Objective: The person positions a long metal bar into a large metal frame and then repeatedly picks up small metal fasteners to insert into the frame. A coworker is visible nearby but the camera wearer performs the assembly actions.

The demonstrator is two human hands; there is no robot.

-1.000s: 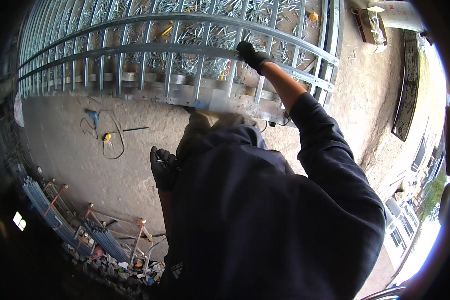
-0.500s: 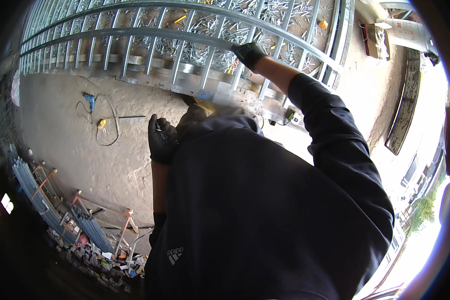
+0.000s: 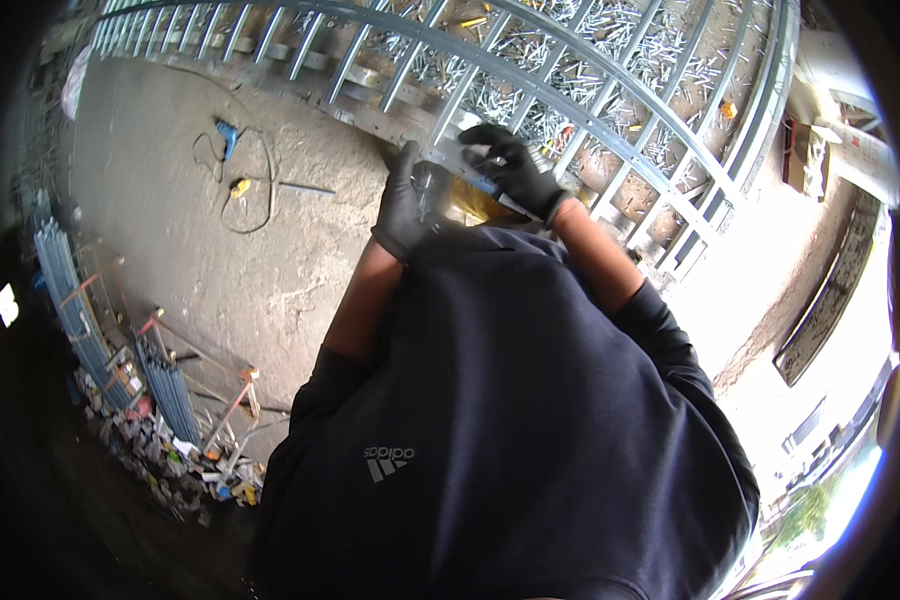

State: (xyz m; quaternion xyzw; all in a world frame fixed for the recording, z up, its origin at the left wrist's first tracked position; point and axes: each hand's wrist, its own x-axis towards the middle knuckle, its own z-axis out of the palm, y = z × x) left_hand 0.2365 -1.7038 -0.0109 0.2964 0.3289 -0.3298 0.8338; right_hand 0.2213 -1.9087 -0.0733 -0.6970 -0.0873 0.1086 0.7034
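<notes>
My gloved left hand (image 3: 402, 205) and right hand (image 3: 515, 172) hover apart, near the metal frame (image 3: 590, 122) ahead; blur hides whether either grips anything. Loose fasteners (image 3: 490, 94) beneath it look light, hard and slippery, best pinched mid-shank; the frame, likely stiff and heavy, offers long edges.
</notes>
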